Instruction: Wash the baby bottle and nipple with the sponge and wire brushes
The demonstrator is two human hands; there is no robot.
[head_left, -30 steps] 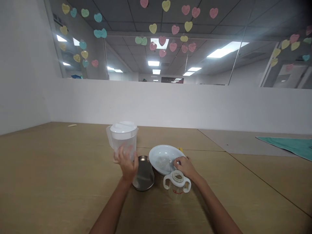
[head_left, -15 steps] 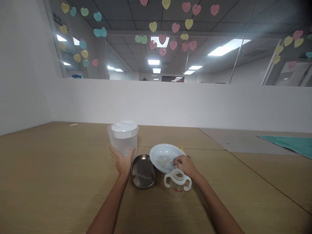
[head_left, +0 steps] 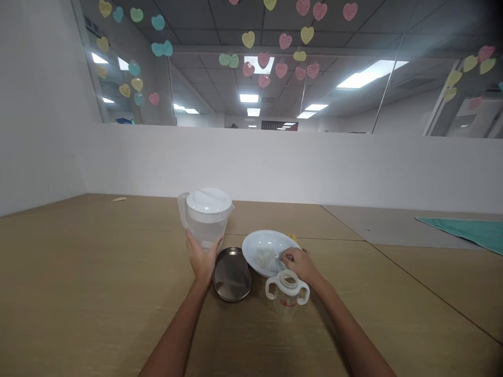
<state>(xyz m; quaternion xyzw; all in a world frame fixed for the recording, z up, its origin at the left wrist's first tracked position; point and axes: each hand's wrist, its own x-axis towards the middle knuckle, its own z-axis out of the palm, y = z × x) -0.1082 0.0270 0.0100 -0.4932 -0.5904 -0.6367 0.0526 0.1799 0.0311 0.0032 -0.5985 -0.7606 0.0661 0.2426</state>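
Observation:
My left hand [head_left: 203, 256] is wrapped round the lower body of a translucent pitcher [head_left: 207, 225] with a white lid. The pitcher leans a little to the right, its handle at the left and spout at the right. My right hand [head_left: 299, 263] is closed over the right rim of a white bowl [head_left: 255, 243], fingertips inside it. Small clear pieces lie in the bowl, hard to make out, with a thin line near my fingertips. In front stands a clear cup [head_left: 287, 293] with a white two-handled collar and red print, open at the top.
A kidney-shaped metal tray [head_left: 231, 277] lies between the pitcher and the cup. Something yellow [head_left: 293, 237] shows behind the bowl. A green cloth [head_left: 467, 230] lies at the far right, and a small pale piece [head_left: 119, 199] at the far left. A white wall [head_left: 251, 162] borders the table.
The pitcher has moved up and to the right in my left hand and now tilts right, its handle higher. My right hand and the bowl have hardly moved.

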